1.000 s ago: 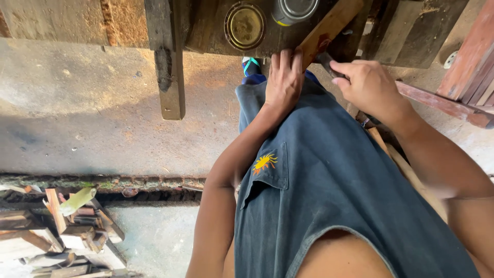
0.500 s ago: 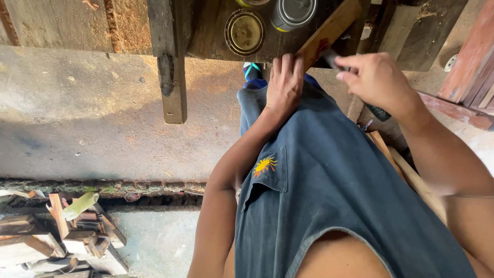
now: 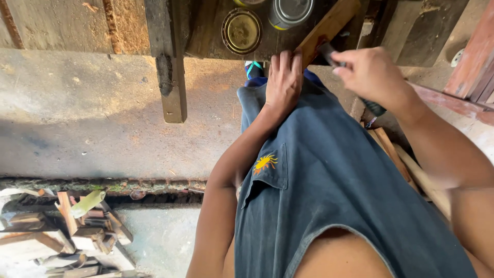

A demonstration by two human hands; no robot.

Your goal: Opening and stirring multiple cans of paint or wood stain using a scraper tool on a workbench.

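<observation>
My left hand [image 3: 283,82] lies flat with fingers together on the lower end of a light wooden strip [image 3: 329,24] that slants up across the edge of a dark workbench [image 3: 206,31]. My right hand [image 3: 371,74] is closed around a dark-handled tool [image 3: 374,108]. The tool's front end [image 3: 325,50] touches the strip just right of my left fingers. What kind of tool it is cannot be told. My dark blue shirt [image 3: 329,175] with a yellow sun patch fills the lower middle.
A round tin lid [image 3: 242,31] and a metal can [image 3: 290,11] stand on the bench. A bench leg [image 3: 167,72] hangs over the concrete floor [image 3: 77,118]. Wood offcuts [image 3: 77,234] lie bottom left, slats [image 3: 399,159] and a reddish plank [image 3: 476,56] at right.
My right hand has moved up and left, bringing the tool's tip against the wooden strip. My left hand has stayed pressed on the strip.
</observation>
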